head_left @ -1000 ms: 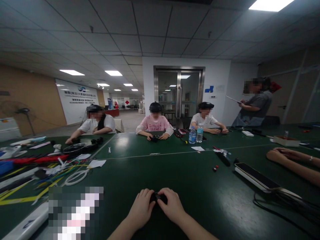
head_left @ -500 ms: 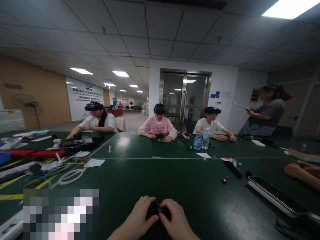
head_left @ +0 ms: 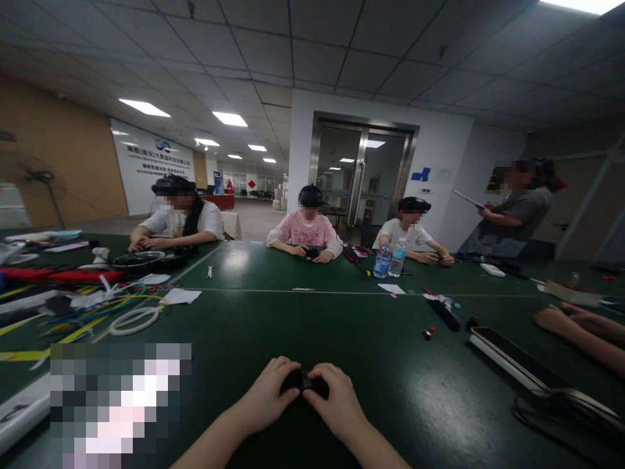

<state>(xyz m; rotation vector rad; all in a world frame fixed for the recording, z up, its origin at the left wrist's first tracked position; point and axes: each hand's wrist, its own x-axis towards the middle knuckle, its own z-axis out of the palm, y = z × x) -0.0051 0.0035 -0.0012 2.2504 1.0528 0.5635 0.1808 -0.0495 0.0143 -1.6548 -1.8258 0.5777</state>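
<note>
Part [head_left: 306, 383]: small and black, it was caught between the two hands and largely hidden by them; whether it met the table [head_left: 254, 326] could not be told.
Left hand [head_left: 277, 394]: it gripped the part's left end, thumb on the near side.
Right hand [head_left: 333, 392]: it gripped the part's right end the same way.
Slab [head_left: 512, 358]: dark on top with white sides, it lay to the right of the part, as did a black cable [head_left: 541, 417].
Red bit [head_left: 428, 333]: it lay beyond the part and to its right; a dark tool [head_left: 444, 314] lay farther past the part on that side.
Clutter: beyond the part, to its left, were a white coil [head_left: 134, 321], a paper [head_left: 181, 296] and a white bar [head_left: 24, 413].
People: beyond the part sat a person in pink [head_left: 305, 231]; another person's arms [head_left: 581, 332] rested on the table, right of the part.
Bottles: one with a darker blue label [head_left: 381, 262] and one with a lighter label [head_left: 398, 258] stood upright beyond the part, somewhat to its right; how full they were could not be told.
Box [head_left: 579, 298]: shallow, it sat far beyond the part, to its right; its contents were too small to tell.
</note>
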